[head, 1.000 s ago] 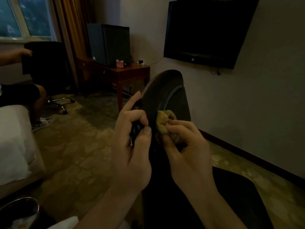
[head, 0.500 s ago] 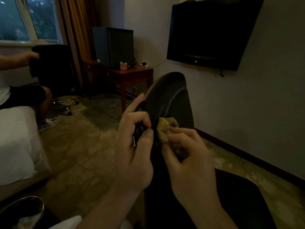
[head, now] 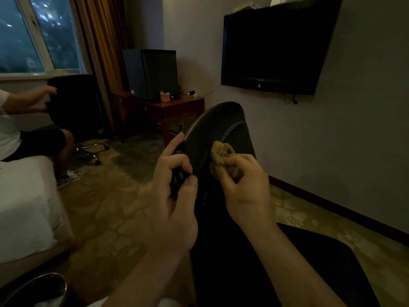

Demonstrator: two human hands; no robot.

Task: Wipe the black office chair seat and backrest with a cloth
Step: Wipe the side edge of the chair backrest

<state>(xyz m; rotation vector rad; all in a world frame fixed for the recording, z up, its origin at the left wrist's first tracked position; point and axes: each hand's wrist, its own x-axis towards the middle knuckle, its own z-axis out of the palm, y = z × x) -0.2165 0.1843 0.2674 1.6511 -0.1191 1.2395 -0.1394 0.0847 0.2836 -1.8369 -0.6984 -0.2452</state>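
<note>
- Desk (head: 177,105) and television (head: 272,49) are standing beyond the backrest (head: 221,129).
- Its length is rising away, near upright.
- Left hand (head: 174,196) is gripping its edge; right hand (head: 245,185) is pinching the cloth (head: 219,154).

Cloth (head: 219,155) half buried in right hand (head: 245,185). Seat (head: 336,267) runs off bottom edge. Seated person (head: 13,129) cropped at left.

yellow-green cloth (head: 219,152), black chair backrest (head: 221,127) with white stitching

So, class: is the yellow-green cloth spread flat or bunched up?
Bunched up: the right hand pinches the yellow-green cloth as a crumpled wad.
</note>
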